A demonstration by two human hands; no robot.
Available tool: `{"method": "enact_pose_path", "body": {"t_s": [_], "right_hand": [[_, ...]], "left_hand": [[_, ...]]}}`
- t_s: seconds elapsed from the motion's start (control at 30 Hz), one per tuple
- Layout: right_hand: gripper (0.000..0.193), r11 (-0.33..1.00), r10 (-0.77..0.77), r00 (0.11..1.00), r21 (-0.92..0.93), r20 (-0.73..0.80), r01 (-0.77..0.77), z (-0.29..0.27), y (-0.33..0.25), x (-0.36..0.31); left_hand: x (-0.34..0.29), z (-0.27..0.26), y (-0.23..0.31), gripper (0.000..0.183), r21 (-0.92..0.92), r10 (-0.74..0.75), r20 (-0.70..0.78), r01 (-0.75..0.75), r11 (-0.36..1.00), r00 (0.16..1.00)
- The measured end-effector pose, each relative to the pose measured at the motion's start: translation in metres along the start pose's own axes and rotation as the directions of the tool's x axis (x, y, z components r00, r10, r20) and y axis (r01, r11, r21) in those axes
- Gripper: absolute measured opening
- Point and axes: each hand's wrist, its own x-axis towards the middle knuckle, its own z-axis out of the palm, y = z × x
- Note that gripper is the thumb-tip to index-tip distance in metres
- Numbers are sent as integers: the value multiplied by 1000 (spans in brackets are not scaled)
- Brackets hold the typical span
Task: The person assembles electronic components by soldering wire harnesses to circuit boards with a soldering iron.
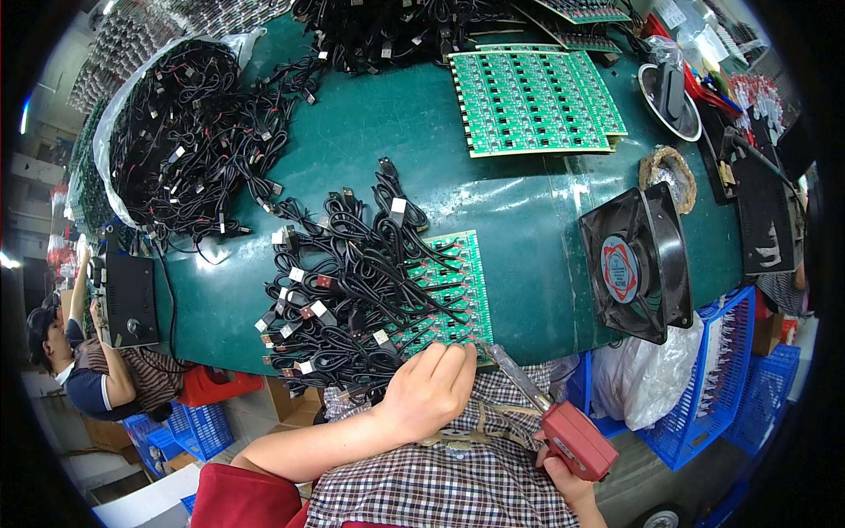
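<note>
My left hand is closed in a pinch at the near edge of a green circuit board, on the thin wire end of a black USB cable mostly hidden by the fingers. In my right hand is a red soldering gun; its tip points up and left, close to my left fingertips at the board's near right corner. Many black USB cables lie bunched over the board's left side, their thin red and black wire ends on the board.
A stack of green circuit boards lies at the far right, near a metal bowl. A black fan stands right of the work. More cables fill a bag at left. Another person sits beyond the left end of the table.
</note>
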Motion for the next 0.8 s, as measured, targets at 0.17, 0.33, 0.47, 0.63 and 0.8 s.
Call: {"method": "enact_pose_path", "body": {"t_s": [0.17,0.33,0.47,0.63,0.8], "right_hand": [[66,997,-41,999,66,-26,42,10,-13,6],[63,999,-10,1000,51,-17,11,2,1,-1],[60,999,-41,998,33,-44,43,3,-1,-3],[60,999,-14,998,37,-60,17,4,-3,-4],[61,995,-51,991,76,-123,60,-3,5,-8]], "left_hand": [[0,0,0,31,-3,-4,3,4,1000,1000],[-1,-1,0,30,-11,-6,13,6,1000,1000],[-1,-6,2,30,-65,-52,77,57,996,996],[-1,-7,2,29,-54,-52,82,56,997,995],[0,-6,1,29,-55,-45,83,50,997,996]]}}
